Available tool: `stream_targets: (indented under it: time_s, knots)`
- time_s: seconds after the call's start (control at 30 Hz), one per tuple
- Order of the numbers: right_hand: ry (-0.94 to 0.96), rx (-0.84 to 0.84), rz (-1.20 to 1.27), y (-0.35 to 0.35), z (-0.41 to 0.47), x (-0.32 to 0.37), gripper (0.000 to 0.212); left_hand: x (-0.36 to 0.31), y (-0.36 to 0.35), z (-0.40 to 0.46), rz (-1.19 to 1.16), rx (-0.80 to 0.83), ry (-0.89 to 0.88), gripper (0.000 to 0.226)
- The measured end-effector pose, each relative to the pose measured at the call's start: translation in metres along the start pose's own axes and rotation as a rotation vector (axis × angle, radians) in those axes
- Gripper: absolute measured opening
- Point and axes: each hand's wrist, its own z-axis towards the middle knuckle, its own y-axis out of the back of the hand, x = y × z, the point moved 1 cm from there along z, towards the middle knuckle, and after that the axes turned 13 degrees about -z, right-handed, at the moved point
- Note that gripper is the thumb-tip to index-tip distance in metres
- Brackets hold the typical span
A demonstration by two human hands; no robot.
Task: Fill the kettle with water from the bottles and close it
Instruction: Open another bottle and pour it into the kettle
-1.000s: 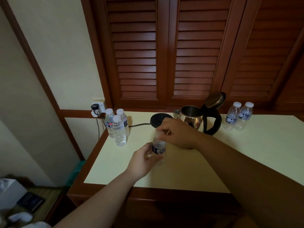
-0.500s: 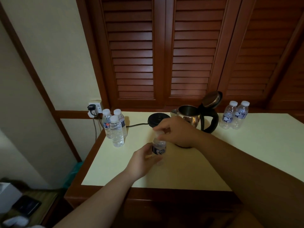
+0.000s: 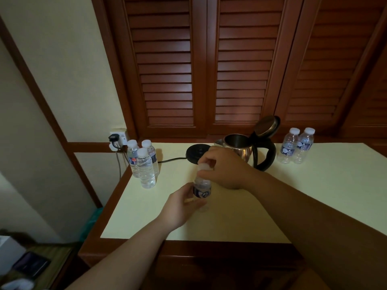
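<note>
Bottle stands upright on the table, long axis vertical. Left hand fingers grip its body; right hand fingers pinch the cap. Open kettle lies just behind.

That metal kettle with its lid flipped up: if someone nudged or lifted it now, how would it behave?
The kettle looks rigid polished metal, so probably stiff and a bit slippery. Its lid stands open, and I see no water inside, so it is likely light. Off its base and with a side handle, it might slide when pushed.
</note>
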Motion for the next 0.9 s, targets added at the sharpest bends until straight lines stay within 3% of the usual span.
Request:
stream_targets:
  time_s: [0.17, 0.27, 0.53, 0.73, 0.9]
  knots:
    - [-0.114, -0.018, 0.061, 0.005, -0.012, -0.032, 0.042, -0.002, -0.001, 0.0, 0.004, -0.026, 0.009, 0.035]
    - [-0.186, -0.006, 0.104, -0.002, -0.027, -0.052, 0.041, -0.007, -0.004, -0.001, -0.043, -0.055, -0.002, 0.057]
    - [-0.353, 0.032, 0.041, -0.057, -0.064, -0.087, 0.03, -0.012, -0.008, 0.01, -0.048, -0.118, -0.051, 0.043]
    - [-0.39, 0.082, -0.177, -0.089, -0.086, -0.105, 0.059, -0.047, 0.001, 0.038, -0.159, -0.107, -0.086, 0.043]
    - [-0.524, 0.057, -0.356, -0.074, -0.101, -0.132, 0.081, -0.077, 0.005, 0.074, -0.091, -0.083, -0.172, 0.04]
